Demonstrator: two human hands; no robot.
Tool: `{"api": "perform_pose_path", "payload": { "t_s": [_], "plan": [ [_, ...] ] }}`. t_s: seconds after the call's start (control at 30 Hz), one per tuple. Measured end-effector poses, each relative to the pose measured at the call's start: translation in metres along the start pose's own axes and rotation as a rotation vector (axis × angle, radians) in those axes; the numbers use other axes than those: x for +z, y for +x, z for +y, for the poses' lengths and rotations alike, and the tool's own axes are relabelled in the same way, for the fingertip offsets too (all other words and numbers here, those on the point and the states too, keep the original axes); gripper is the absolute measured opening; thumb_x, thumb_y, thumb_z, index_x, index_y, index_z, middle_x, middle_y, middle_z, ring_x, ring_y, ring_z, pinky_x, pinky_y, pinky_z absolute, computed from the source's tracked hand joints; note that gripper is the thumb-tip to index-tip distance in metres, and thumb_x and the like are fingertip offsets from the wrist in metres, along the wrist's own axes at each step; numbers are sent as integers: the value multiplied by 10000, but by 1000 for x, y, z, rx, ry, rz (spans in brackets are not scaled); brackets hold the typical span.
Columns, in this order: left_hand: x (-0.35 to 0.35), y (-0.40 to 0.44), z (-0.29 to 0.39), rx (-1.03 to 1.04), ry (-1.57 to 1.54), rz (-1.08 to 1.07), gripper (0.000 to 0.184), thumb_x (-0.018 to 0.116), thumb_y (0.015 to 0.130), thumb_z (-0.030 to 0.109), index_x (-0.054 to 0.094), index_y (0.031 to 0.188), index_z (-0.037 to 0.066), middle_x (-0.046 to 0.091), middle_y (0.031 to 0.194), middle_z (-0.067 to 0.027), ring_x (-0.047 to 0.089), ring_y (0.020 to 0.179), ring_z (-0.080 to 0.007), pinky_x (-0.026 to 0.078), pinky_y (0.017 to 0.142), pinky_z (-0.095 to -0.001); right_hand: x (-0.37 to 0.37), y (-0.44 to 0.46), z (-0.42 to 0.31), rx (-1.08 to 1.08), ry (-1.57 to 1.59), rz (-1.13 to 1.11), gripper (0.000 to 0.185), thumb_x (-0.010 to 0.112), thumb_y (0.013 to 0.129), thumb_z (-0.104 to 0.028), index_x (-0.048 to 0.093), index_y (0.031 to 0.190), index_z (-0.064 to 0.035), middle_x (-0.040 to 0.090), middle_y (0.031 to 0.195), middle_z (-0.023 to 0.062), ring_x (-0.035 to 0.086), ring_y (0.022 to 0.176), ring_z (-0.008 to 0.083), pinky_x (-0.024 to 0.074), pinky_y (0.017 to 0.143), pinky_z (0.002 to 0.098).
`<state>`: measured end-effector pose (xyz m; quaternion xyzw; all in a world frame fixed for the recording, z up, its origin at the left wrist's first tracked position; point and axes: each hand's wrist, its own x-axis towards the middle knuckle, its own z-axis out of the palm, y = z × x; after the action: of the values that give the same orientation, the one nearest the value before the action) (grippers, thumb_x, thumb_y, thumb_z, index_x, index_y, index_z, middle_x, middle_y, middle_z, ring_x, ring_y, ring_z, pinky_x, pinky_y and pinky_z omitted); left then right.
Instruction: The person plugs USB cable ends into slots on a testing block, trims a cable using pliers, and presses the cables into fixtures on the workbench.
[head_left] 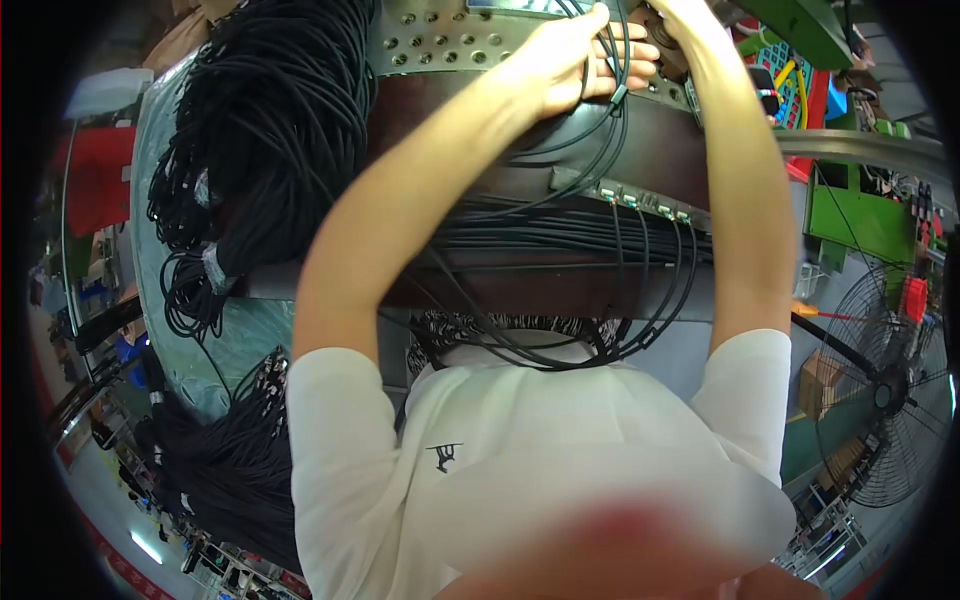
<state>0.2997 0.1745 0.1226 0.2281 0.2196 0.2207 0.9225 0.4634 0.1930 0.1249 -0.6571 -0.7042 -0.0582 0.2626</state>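
My left hand [590, 62], on the arm at the left of the view, is raised at the top middle, palm up, with loops of thin black cable [617, 95] across its curled fingers. Near the top edge, my right hand [675, 12] is mostly cut off by the frame, beside a round brown metal part [664, 42]; what its fingers hold is hidden. Below the hands, a metal strip [650, 202] carries several small connectors with black cables hanging from them. More black cables [560, 245] run sideways along the brown bench edge [440, 130].
Large bundles of black cable [270, 120] lie at the left, with more bundles [220, 460] lower down. A perforated metal plate [440, 40] is at the top. On the right are a caged fan [888, 390], a green machine part [860, 215] and a coloured tray [800, 85].
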Motion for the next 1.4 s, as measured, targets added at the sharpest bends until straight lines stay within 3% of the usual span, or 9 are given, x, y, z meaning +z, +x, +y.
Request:
{"api": "perform_pose_path", "payload": {
  "t_s": [0.17,0.37,0.57,0.87,1.0,1.07,1.23,1.3,1.4],
  "plan": [
    [-17,10,9,307,133,-173,325,403,1028,298,572,982,24,583,759,-64,573,650,-180,537,686,-361,4,1,2,44,-41,-72,280,639,885,-244,616,1025,-3,634,908,142,592,735,262,479,680,361],
    [25,-97,13,-20,159,12,489,348,1041,315,495,1263,-95,532,748,2,542,682,-119,483,723,-308,-43,-41,-41,220,513,-96,266,627,899,-266,639,940,-4,648,800,116,600,625,224,485,607,337],
    [10,-162,-1,-230,42,-118,308,404,1026,308,439,766,147,301,514,87,271,402,-44,269,390,-208,-56,-71,-57,95,546,-218,276,587,927,-254,655,1070,-28,680,884,121,631,790,228,493,757,332],
    [-18,-228,100,264,-184,-41,325,319,1044,205,433,772,66,317,547,6,330,463,-112,343,501,-266,-49,-69,-91,-195,731,-275,277,576,932,-283,668,1006,-33,684,842,130,641,747,295,493,681,355],
    [-152,-323,255,930,180,-43,304,409,988,145,496,721,30,510,645,-46,498,565,-161,436,627,-267,-62,-84,-61,-148,577,-268,258,589,913,-276,677,998,-48,682,884,107,644,787,283,493,695,353],
    [-230,-328,312,841,701,874,298,446,989,229,601,901,-10,655,900,-119,617,821,-220,468,810,-316,-45,-105,-42,-395,189,48,247,605,894,-264,683,997,-54,685,907,99,650,801,281,501,708,354],
    [-170,-270,239,313,2033,1586,781,523,859,653,549,1311,16,622,1226,-204,577,1145,-321,388,1012,-384,-72,-126,-30,-185,28,-73,282,641,884,-120,630,1152,-31,639,1056,97,598,1069,207,465,883,326],
    [-93,-245,160,1037,2127,1211,444,591,935,371,639,1186,9,698,1041,-161,670,944,-283,507,848,-330,-105,-155,-31,-25,314,-127,216,631,899,-145,639,1085,-37,647,963,95,624,930,244,486,794,316],
    [-26,-211,37,638,1702,623,248,570,964,229,675,1085,41,684,894,-85,643,794,-150,515,724,-285,-120,-193,-28,50,465,-337,167,605,916,-140,648,1040,-38,643,946,82,627,872,259,491,762,320]
  ]
}}
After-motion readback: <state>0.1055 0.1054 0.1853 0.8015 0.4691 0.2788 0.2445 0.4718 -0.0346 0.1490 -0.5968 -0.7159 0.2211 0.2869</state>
